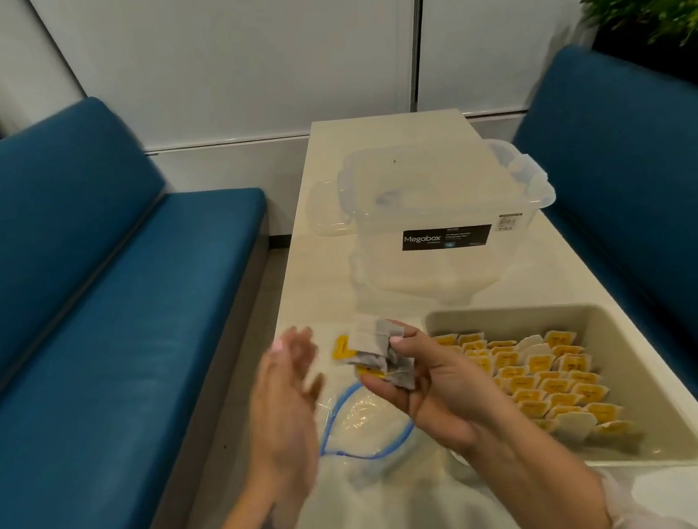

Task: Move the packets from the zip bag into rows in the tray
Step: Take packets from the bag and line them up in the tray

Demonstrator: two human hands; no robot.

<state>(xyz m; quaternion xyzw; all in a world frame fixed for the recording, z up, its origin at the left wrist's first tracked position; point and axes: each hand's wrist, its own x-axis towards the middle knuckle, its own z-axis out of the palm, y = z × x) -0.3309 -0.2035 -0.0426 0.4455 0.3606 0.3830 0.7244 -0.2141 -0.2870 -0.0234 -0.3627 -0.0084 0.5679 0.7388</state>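
My right hand (427, 380) grips a small bunch of packets (378, 352), white and yellow with grey backs, above the table's left part. Just left of it my left hand (285, 400) is raised with straight fingers and holds nothing. Under both hands lies the clear zip bag (366, 427) with a blue seal, its mouth open. To the right stands the beige tray (625, 350), with several rows of yellow-and-white packets (551, 377) leaning in it; its far right strip is bare.
A clear Megabox storage box (444, 213) with its lid on stands further back on the white table (323, 275). Blue benches (87, 287) run along both sides. Plants stand at the far right and far left corners.
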